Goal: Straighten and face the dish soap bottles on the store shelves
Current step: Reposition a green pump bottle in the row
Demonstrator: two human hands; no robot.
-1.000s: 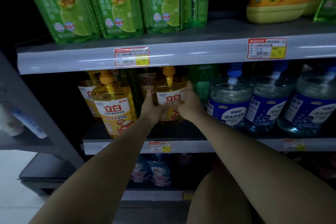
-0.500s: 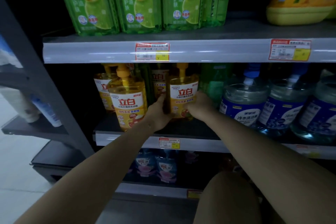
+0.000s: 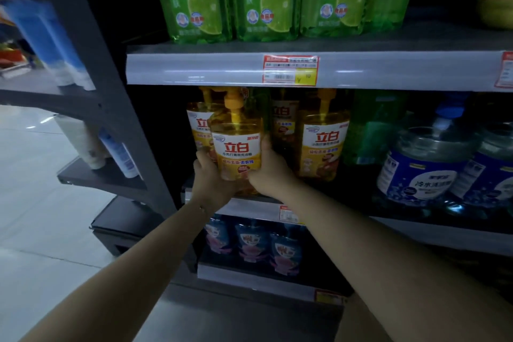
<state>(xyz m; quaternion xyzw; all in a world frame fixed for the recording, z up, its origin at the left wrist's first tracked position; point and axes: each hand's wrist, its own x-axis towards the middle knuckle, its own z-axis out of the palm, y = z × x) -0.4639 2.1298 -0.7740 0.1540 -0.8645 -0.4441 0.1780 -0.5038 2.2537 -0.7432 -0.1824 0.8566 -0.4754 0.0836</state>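
Grip of left hand (image 3: 211, 178) and right hand (image 3: 270, 173) now on front-left bottle (image 3: 238, 144) instead

Grey metal shelving (image 3: 444, 236) fills the view from 12 to 4 o'clock. The upper shelf edge (image 3: 194, 69) carries a red-and-yellow price tag (image 3: 290, 70). A slanted grey upright (image 3: 122, 125) stands at 9 o'clock. Pale glossy floor tiles (image 3: 36, 203) lie at 8 o'clock, brighter than the dim shelf bays.
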